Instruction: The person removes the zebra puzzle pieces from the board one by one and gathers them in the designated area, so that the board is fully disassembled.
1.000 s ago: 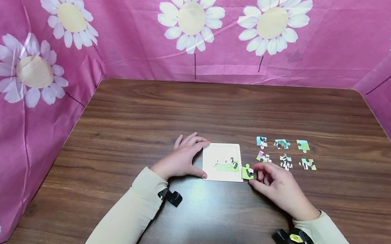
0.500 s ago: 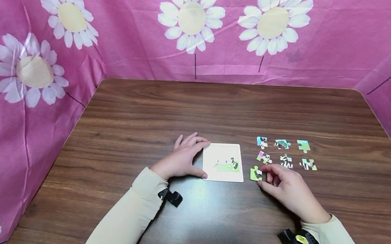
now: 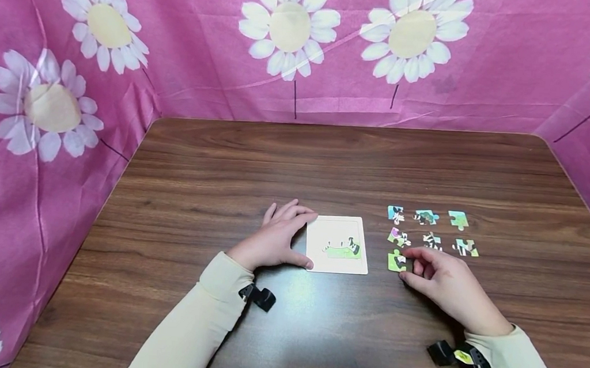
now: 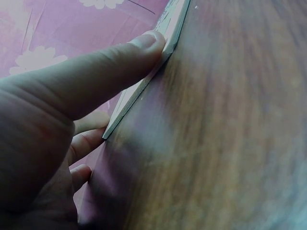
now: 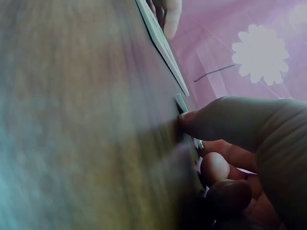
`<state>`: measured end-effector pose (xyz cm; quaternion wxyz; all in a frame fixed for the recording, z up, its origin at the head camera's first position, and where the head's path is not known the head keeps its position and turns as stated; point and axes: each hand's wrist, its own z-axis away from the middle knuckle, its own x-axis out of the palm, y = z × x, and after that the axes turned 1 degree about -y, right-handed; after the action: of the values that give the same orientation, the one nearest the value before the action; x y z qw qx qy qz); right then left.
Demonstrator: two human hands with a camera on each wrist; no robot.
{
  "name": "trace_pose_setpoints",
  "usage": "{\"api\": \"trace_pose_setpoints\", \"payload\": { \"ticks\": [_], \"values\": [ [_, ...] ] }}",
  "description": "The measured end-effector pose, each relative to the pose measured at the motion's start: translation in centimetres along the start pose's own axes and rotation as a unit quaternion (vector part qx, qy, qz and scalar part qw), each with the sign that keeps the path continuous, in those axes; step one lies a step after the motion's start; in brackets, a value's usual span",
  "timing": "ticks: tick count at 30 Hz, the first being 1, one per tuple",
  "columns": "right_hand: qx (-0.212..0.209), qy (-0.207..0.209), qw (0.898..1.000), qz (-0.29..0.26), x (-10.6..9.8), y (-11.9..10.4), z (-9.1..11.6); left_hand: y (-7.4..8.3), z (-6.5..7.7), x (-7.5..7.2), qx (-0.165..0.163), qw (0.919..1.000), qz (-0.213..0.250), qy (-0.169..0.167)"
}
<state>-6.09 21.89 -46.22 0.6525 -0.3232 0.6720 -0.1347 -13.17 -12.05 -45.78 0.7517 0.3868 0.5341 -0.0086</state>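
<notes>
My left hand (image 3: 282,235) rests at the left edge of a square cream puzzle board (image 3: 335,227), its thumb straight over the near corner and a fingertip at the far corner. A small picture with green and black patches shows on the board. To the right, my right hand (image 3: 445,282) pinches a green, black and white jigsaw piece (image 3: 394,262) at its right side between thumb and index finger. The piece lies low over the table, apart from the board. In the right wrist view, the thumb (image 5: 211,122) hides most of the piece (image 5: 181,102).
Several jigsaw pieces lie in two rows right of the board, among them a green one (image 3: 458,220) in the far row and a pink and white one (image 3: 399,237) in the near row. Pink flowered cloth (image 3: 343,95) surrounds the brown table (image 3: 276,159).
My right hand has moved the jigsaw piece rightward, from the board's right edge to just below the near row of pieces. The left hand and the board stay in place.
</notes>
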Motion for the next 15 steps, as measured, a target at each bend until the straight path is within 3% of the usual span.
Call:
{"api": "trace_pose_setpoints", "payload": {
  "ticks": [15],
  "values": [
    [-0.002,0.002,1.000,-0.011,0.04,0.05,0.17,0.12,0.11,-0.04,0.007,0.9999,-0.001,0.008]
  ]
}}
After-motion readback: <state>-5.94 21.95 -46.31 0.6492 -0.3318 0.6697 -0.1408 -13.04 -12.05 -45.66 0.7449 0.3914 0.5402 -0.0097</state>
